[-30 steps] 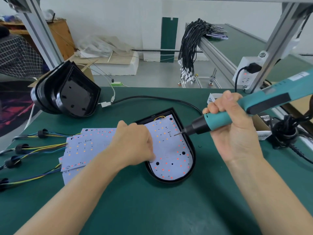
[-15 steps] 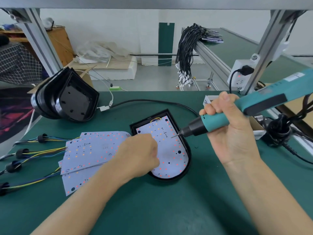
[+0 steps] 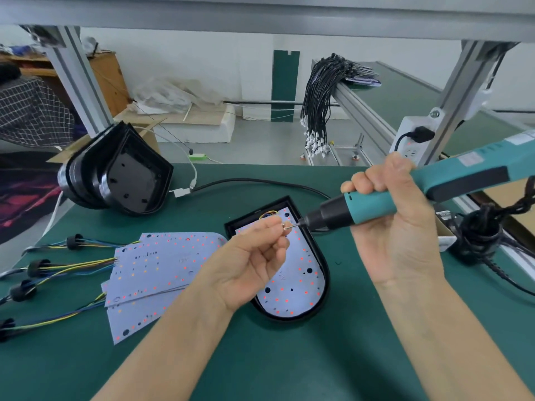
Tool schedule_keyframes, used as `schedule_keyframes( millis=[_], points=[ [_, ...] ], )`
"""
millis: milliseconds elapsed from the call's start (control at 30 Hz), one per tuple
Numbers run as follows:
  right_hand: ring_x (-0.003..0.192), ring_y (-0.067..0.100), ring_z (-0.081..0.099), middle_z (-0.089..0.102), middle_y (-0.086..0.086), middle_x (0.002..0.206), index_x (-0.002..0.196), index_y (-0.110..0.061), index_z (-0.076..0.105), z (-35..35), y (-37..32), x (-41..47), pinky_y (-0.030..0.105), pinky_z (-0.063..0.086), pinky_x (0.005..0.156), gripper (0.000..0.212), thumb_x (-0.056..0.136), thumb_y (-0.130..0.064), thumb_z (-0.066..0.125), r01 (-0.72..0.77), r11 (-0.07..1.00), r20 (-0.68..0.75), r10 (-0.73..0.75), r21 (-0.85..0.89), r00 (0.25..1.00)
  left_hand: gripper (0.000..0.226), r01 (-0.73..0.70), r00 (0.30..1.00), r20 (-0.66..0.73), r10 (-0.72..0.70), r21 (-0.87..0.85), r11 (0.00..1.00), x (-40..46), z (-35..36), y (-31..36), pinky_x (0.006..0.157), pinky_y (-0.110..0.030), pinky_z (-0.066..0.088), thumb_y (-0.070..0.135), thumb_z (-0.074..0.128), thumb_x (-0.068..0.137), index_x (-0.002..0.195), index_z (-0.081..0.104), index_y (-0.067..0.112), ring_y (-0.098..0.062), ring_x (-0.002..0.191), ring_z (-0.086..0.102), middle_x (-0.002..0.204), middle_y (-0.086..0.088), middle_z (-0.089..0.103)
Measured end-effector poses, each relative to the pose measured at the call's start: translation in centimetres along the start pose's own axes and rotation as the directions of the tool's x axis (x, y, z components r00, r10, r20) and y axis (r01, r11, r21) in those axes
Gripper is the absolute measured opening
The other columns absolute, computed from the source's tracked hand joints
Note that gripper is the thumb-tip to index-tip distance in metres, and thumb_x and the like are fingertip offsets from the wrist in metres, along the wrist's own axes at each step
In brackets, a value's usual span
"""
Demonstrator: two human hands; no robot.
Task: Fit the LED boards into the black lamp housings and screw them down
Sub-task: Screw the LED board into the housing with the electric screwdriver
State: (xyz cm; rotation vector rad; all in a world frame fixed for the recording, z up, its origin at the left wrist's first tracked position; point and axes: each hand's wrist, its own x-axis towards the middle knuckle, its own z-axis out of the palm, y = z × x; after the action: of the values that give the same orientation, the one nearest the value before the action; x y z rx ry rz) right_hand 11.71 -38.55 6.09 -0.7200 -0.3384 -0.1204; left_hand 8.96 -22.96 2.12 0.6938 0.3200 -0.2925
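A black lamp housing point(image 3: 323, 257) lies flat on the green mat with a white LED board point(image 3: 292, 287) seated inside it. Above its upper half, my left hand point(image 3: 249, 270) pinches a small screw point(image 3: 286, 225) between thumb and forefinger. The screw touches the bit of a teal electric screwdriver point(image 3: 373, 208), which my right hand point(image 3: 396, 224) grips around its barrel, tip pointing left. Loose LED boards point(image 3: 162, 267) with coloured wires lie fanned out left of the housing. A stack of empty black housings point(image 3: 121, 176) rests on its side at the back left.
Wire leads with black grommets point(image 3: 34, 267) trail off the left edge. A black cable point(image 3: 254, 182) curves behind the housing. A coiled black cord point(image 3: 477, 230) and a wall socket point(image 3: 411, 140) sit at the right. Aluminium frame posts point(image 3: 78, 79) rise at both sides.
My left hand has lifted off the board and turned palm-up, bringing a screw to the driver's bit. The screwdriver has stayed over the housing's top, with the view shifted slightly.
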Motion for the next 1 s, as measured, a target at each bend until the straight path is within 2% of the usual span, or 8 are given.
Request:
schedule_keyframes(
  millis=[100, 367, 500, 700, 1000],
  points=[
    [0.056, 0.009, 0.048, 0.046, -0.010, 0.059, 0.060, -0.026, 0.053, 0.15, 0.06, 0.08, 0.024, 0.046, 0.068, 0.025, 0.079, -0.021, 0.069, 0.000, 1.000, -0.008, 0.000, -0.008, 1.000, 0.015, -0.038, 0.999, 0.005, 0.037, 0.047, 0.998, 0.02, -0.26, -0.06, 0.047, -0.020, 0.054, 0.001, 0.067, 0.061, 0.059, 0.075, 0.014, -0.012, 0.050, 0.063, 0.069, -0.005, 0.070],
    [0.056, 0.009, 0.047, 0.044, -0.009, 0.059, 0.059, -0.025, 0.052, 0.23, -0.15, 0.24, 0.024, 0.047, 0.069, 0.023, 0.077, -0.021, 0.065, 0.008, 1.000, -0.010, -0.008, -0.022, 1.000, 0.012, -0.144, 0.989, 0.046, 0.137, 0.222, 0.964, 0.19, -0.73, -0.17, 0.054, -0.023, 0.056, 0.003, 0.071, 0.055, 0.062, 0.075, 0.013, -0.013, 0.056, 0.067, 0.073, -0.009, 0.073],
    [0.056, 0.009, 0.046, 0.044, -0.009, 0.059, 0.061, -0.023, 0.049, 0.11, -0.14, 0.23, 0.024, 0.046, 0.069, 0.028, 0.086, -0.015, 0.060, 0.002, 0.999, -0.030, -0.002, -0.032, 1.000, 0.013, -0.159, 0.987, 0.062, 0.148, 0.248, 0.956, 0.24, -0.73, -0.19, 0.055, -0.023, 0.056, 0.002, 0.070, 0.057, 0.062, 0.075, 0.013, -0.014, 0.056, 0.067, 0.073, -0.009, 0.072],
    [0.056, 0.009, 0.047, 0.044, -0.008, 0.061, 0.065, -0.020, 0.045, -0.07, -0.55, 0.34, 0.024, 0.047, 0.069, 0.024, 0.076, -0.020, 0.066, 0.001, 1.000, -0.028, -0.001, -0.025, 1.000, 0.013, -0.170, 0.985, 0.043, 0.164, 0.250, 0.953, 0.24, -0.81, -0.27, 0.055, -0.023, 0.056, 0.003, 0.070, 0.056, 0.062, 0.076, 0.013, -0.013, 0.056, 0.067, 0.072, -0.008, 0.072],
    [0.055, 0.009, 0.046, 0.044, -0.008, 0.059, 0.061, -0.022, 0.048, -0.24, -0.60, 0.41, 0.025, 0.046, 0.068, 0.030, 0.087, -0.013, 0.058, 0.002, 0.999, -0.048, -0.004, -0.033, 0.999, 0.012, -0.176, 0.984, 0.044, 0.170, 0.295, 0.939, 0.16, -0.44, -0.23, 0.055, -0.023, 0.056, 0.002, 0.069, 0.058, 0.061, 0.075, 0.012, -0.013, 0.055, 0.066, 0.071, -0.009, 0.072]
  ],
)
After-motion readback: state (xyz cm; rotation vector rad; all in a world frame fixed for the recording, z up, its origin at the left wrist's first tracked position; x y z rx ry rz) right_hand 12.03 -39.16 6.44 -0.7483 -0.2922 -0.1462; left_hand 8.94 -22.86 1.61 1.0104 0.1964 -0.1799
